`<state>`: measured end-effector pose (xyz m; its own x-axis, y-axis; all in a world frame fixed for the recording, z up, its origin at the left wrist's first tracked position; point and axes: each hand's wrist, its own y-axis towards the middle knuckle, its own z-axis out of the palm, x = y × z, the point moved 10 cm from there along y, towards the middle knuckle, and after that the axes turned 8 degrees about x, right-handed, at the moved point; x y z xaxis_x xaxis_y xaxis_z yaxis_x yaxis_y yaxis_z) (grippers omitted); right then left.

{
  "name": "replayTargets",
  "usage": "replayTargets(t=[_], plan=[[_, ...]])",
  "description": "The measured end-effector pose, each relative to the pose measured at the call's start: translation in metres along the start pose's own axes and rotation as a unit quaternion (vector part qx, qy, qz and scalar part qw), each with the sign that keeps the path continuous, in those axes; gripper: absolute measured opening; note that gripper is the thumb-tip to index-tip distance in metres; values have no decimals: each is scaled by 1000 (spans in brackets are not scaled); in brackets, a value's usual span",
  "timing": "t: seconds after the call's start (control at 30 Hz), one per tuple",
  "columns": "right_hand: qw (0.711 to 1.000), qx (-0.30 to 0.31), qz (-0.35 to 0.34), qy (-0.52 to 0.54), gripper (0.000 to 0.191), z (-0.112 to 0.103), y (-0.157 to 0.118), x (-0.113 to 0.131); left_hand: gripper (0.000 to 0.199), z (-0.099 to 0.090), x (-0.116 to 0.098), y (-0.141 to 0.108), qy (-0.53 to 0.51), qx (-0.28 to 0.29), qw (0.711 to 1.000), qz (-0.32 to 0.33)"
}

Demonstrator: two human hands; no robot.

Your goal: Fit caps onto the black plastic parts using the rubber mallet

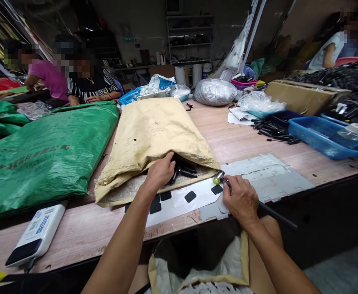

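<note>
My left hand (162, 170) is at the mouth of a yellow woven sack (157, 126), its index finger stretched out against the upper rim and its thumb apart; the other fingers are partly hidden. Just beside it, inside the sack's mouth, lie several black slim parts (187, 170). In my right hand (241, 198) is a small hammer (219, 177) with a metal head, a yellow-green face and a long black handle (278, 216) that sticks out behind the fist. The hammer's head is close to the sack's right corner, above a white sheet (179, 204) bearing black rounded squares (190, 197).
A green sack (44, 155) lies at the left, with a white power bank (38, 232) in front. At the right are a blue basket (328, 136), loose black parts (273, 130) and a cardboard box (301, 96). Other people sit across the table. An open sack (197, 279) is below the table edge.
</note>
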<state>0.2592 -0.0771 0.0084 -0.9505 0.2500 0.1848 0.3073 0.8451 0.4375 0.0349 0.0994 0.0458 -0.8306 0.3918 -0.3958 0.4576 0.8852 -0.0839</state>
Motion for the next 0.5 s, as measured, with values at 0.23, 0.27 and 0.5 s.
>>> replayTargets(t=[0.23,0.27,0.5], plan=[[1000,12,1,11,22,2,1,0,56,-6,3,61,-123,-19,992,-3],[1000,14,2,10,22,2,1,0,54,-5,4,64,-131,-16,991,-4],[1000,11,-2,17,23,1,1,1,25,-5,4,37,-89,-40,995,-22]])
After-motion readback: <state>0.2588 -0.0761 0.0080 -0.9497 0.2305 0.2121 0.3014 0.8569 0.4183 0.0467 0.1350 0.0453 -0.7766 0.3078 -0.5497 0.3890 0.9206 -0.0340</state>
